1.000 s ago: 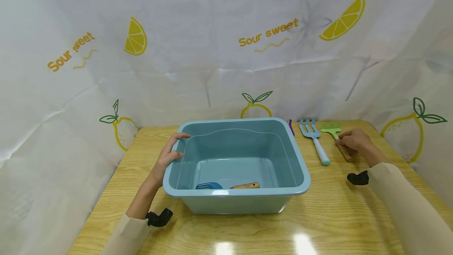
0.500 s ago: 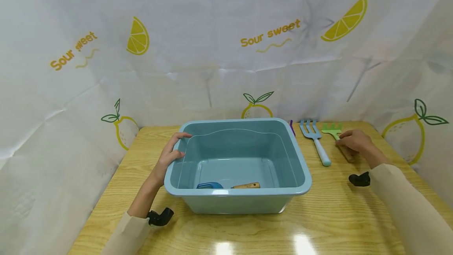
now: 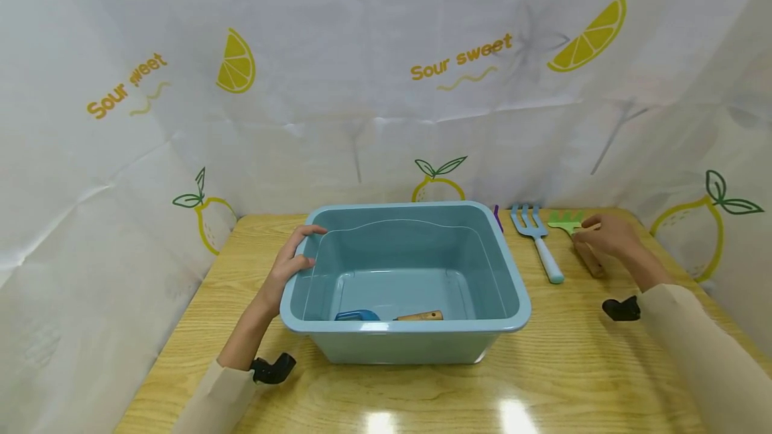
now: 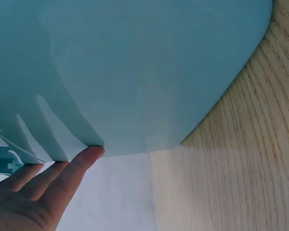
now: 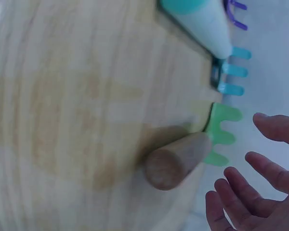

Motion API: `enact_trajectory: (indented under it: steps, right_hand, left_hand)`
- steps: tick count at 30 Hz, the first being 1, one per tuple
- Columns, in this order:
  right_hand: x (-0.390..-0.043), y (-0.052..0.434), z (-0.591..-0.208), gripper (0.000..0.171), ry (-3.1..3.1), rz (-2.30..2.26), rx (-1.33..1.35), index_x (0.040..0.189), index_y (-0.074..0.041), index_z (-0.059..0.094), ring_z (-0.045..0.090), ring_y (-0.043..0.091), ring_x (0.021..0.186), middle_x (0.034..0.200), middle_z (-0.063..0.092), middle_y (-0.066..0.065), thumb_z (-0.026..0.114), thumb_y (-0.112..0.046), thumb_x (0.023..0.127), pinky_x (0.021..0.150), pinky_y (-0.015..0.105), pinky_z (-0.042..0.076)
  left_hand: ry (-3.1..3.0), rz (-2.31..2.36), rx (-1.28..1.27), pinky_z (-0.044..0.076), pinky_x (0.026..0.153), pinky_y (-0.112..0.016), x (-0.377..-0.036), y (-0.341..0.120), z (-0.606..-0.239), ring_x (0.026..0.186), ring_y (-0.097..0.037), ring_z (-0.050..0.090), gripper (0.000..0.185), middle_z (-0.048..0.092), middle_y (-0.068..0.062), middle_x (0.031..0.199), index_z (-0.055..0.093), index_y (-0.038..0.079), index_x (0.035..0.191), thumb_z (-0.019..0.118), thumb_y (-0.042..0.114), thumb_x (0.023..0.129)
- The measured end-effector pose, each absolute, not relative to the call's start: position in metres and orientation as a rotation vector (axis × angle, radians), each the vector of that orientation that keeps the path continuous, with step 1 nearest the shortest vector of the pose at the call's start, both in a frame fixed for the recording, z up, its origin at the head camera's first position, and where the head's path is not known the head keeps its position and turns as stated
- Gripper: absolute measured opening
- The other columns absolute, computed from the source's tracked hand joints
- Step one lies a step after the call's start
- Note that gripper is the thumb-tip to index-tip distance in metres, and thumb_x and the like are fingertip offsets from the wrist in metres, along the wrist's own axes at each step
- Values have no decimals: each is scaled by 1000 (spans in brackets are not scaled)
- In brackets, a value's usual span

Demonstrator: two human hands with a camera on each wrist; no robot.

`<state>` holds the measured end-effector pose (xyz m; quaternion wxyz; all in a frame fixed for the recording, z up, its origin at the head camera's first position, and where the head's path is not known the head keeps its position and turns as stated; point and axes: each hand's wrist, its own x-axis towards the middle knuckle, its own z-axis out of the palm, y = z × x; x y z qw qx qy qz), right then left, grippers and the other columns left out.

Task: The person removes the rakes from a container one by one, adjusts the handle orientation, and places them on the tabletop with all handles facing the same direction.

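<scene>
A pale blue plastic tub (image 3: 404, 280) stands near the middle of the wooden table (image 3: 561, 360), its long front rim parallel to the table's near edge, with a wide band of bare wood between the two. The left hand (image 3: 288, 265) holds the tub's left rim near the far left corner, thumb curled over the lip and fingers (image 4: 77, 166) pressed against the outer wall; bare wood runs from there to the table's left edge. Inside the tub, against its front wall, lie a blue trowel blade (image 3: 357, 316) and a wooden handle (image 3: 420, 316), leaving the rest of the floor bare. Toward the far right corner of the table, the right hand (image 3: 606, 234) hovers over the green rake (image 3: 567, 222), whose wooden handle (image 5: 176, 161) points back toward the near edge; the wrist view shows the fingers (image 5: 250, 185) spread and relaxed, just apart from the handle and gripping nothing. Just left of the rake lies a blue fork (image 3: 535, 236) with a pale handle, parallel to it, and a purple tool (image 3: 496, 217) peeks out between the fork and the tub's right wall. The gap between tub and fork is narrow; the near right part of the table is open. The white curtain (image 3: 362, 86) closing the table's far and side edges carries lemon drawings and reads "Sour sweet" twice.
</scene>
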<state>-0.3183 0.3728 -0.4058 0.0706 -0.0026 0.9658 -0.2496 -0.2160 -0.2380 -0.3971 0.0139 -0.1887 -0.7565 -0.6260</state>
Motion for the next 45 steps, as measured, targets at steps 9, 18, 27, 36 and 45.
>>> enact_trajectory:
  steps: [9, 18, 27, 36, 45]
  right_hand:
    - [-309, 351, -377, 70, 3012, -717, -96, 144, 13, 41, 51, 61, 119, 139, 46, 45, 50, -44, 105, 88, 65, 48]
    - [-301, 325, -355, 68, 2961, -801, -245, 149, 5, 42, 51, 56, 127, 144, 48, 39, 49, -47, 106, 94, 65, 46]
    - [-287, 282, -320, 53, 2866, -1065, -464, 146, 1, 49, 68, 12, 108, 140, 57, 29, 57, -31, 105, 82, 25, 55]
    - [-272, 249, -285, 46, 2772, -1168, -614, 144, -6, 53, 66, -4, 95, 138, 61, 20, 60, -27, 104, 80, 25, 56]
    - [-267, 205, -251, 39, 2657, -1140, -798, 140, -9, 58, 70, 8, 101, 132, 67, 15, 61, -21, 103, 84, 29, 58]
  left_hand:
    - [-2360, -1951, -584, 54, 88, -60, -215, -237, -396, 133, -55, 41, 59, 24, -23, 162, 40, 3, 145, 40, 13, 87]
    - [-2362, -1967, -581, 55, 88, -58, -215, -237, -396, 133, -53, 42, 59, 26, -21, 161, 40, 4, 145, 41, 13, 87]
    - [-2347, -1982, -598, 54, 87, -59, -216, -237, -397, 133, -53, 41, 58, 24, -22, 161, 39, 4, 144, 41, 13, 87]
    - [-2348, -1975, -592, 55, 88, -57, -217, -237, -396, 133, -52, 42, 58, 26, -20, 160, 40, 5, 144, 41, 13, 86]
    - [-2335, -1983, -597, 54, 87, -57, -216, -238, -396, 133, -51, 41, 58, 26, -21, 159, 39, 3, 144, 41, 12, 86]
